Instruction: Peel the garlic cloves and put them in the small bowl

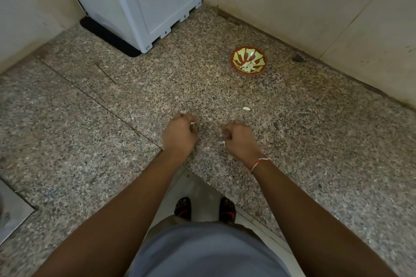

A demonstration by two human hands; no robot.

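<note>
Both hands, left [180, 134] and right [239, 138], curl around pale garlic bits; no writing legible.

A white appliance [144, 0] stands on a black mat [105, 36] at the speckled granite counter's [90, 130] far corner.

Both hands are motion-blurred: the left hand [180, 134] and right hand [238, 139] each show curled fingers around tiny white bits too small to identify. Beyond them, the small bowl [248, 60] holds pale pieces, uncountable.
</note>
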